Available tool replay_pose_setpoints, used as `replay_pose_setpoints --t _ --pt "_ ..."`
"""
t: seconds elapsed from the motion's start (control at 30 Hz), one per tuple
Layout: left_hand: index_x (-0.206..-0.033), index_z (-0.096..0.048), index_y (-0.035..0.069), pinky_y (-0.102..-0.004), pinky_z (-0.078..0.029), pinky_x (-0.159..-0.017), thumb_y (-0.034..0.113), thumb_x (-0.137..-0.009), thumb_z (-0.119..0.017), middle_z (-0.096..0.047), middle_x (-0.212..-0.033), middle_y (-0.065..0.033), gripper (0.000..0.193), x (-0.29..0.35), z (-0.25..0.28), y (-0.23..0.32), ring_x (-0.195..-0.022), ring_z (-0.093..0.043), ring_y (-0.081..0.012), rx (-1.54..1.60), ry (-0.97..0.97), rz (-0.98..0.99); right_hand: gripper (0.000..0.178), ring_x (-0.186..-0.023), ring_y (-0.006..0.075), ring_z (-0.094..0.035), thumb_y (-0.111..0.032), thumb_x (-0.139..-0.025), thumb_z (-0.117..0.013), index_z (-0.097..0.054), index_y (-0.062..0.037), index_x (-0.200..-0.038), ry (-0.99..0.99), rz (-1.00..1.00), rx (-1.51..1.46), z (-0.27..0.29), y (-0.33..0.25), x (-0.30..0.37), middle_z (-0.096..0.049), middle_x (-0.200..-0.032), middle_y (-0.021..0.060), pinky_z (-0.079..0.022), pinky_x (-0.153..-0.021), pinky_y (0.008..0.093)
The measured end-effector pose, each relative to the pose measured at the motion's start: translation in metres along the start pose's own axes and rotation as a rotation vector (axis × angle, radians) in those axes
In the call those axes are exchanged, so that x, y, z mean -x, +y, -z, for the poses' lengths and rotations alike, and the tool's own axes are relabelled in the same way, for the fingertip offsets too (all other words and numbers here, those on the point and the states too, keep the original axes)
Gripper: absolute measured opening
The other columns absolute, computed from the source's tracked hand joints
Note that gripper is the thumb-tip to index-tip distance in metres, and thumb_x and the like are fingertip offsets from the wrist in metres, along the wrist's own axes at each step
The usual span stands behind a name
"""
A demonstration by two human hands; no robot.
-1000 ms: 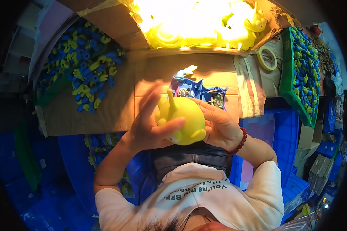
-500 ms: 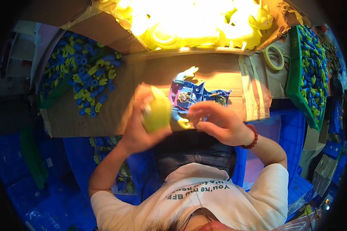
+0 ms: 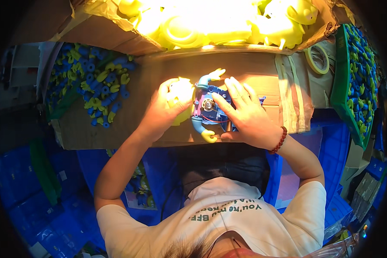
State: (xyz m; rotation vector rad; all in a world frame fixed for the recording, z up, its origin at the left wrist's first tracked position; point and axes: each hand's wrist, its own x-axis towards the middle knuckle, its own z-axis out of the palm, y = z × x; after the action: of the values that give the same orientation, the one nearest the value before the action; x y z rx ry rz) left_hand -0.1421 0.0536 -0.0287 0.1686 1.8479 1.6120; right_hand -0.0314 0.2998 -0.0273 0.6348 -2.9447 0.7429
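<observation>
My left hand (image 3: 161, 109) is closed around a glossy yellow-green toy head (image 3: 181, 91), partly washed out by the lamp. The head sits right beside the left end of an opened blue toy body (image 3: 207, 104); whether they touch I cannot tell. A round part and thin wires show inside the body. Two light-blue arms with yellow hands stick out of it, one toward the far side (image 3: 210, 77), one toward the near side (image 3: 203, 130). My right hand (image 3: 251, 112) lies over the body's right part with fingers stretched and apart, covering much of it.
A cardboard box (image 3: 228, 49) of brightly lit yellow toy parts stands at the back. Small blue and yellow arm pieces (image 3: 101, 84) lie heaped at the left. A green tray (image 3: 342, 86) of similar pieces stands at the right, near a tape roll (image 3: 317, 60). Cardboard (image 3: 137, 124) covers the bench.
My left hand has carried the toy head away from me, up beside the body's end. My right hand has come down onto the body's right part.
</observation>
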Motion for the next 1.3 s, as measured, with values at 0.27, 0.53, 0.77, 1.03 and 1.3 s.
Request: replay_pose_setpoints --t 0.27,0.53,0.77,1.03,1.3 --pt "-0.143 -0.039 0.002 -0.0369 -0.043 -0.109 0.025 -0.093 -0.075 -0.052 -0.136 -0.0135 0.065 0.007 -0.002 -0.005 -0.129 -0.051 -0.0214 -0.194 0.05 -0.063 0.1 -0.143 0.0431 -0.038 -0.037 -0.059 -0.093 -0.049 -0.0087 -0.144 0.059 0.008 0.016 -0.008 0.002 0.0 -0.041 -0.148 0.0315 -0.028 -0.117 0.0552" --pt "-0.145 -0.036 0.002 -0.0372 -0.046 -0.105 0.019 -0.092 -0.075 -0.053 -0.134 -0.0157 0.068 0.013 -0.016 0.002 -0.127 -0.053 -0.0235 -0.19 0.043 -0.128 0.098 -0.144 0.0431 -0.035 -0.032 -0.062 -0.092 -0.046 -0.007 -0.145 0.05 0.004 -0.023 -0.007 0.002 0.001 -0.038 -0.151 0.0291 -0.028 -0.117 0.0555" --pt "-0.145 -0.042 0.002 -0.0445 -0.047 -0.102 0.047 -0.092 -0.069 -0.057 -0.131 -0.0213 0.074 0.016 -0.008 0.03 -0.123 -0.056 -0.0372 -1.084 0.065 -0.14 0.097 -0.145 0.0426 -0.035 -0.034 -0.064 -0.091 -0.046 -0.0073 -0.145 0.065 -0.004 -0.005 -0.008 0.002 0.002 -0.039 -0.15 0.0288 -0.027 -0.117 0.056" --pt "-0.144 -0.047 0.005 -0.0452 -0.048 -0.099 0.043 -0.095 -0.065 -0.057 -0.135 -0.0208 0.064 0.006 -0.001 0.003 -0.119 -0.058 -0.0391 -0.993 0.06 -0.515 0.098 -0.145 0.0427 -0.034 -0.035 -0.064 -0.091 -0.045 -0.0077 -0.146 0.055 0.006 -0.007 -0.008 0.001 0.002 -0.039 -0.151 0.0286 -0.027 -0.117 0.0567" --pt "-0.143 -0.048 0.009 -0.0489 -0.043 -0.106 0.04 -0.092 -0.069 -0.052 -0.142 -0.02 0.063 0.01 -0.014 0.011 -0.13 -0.052 -0.0393 -1.093 0.079 -0.434 0.109 -0.15 0.0442 -0.024 -0.042 -0.062 -0.092 -0.039 -0.0153 -0.153 0.012 -0.019 -0.023 0.002 0.002 0.01 -0.027 -0.159 0.0288 -0.021 -0.118 0.061"
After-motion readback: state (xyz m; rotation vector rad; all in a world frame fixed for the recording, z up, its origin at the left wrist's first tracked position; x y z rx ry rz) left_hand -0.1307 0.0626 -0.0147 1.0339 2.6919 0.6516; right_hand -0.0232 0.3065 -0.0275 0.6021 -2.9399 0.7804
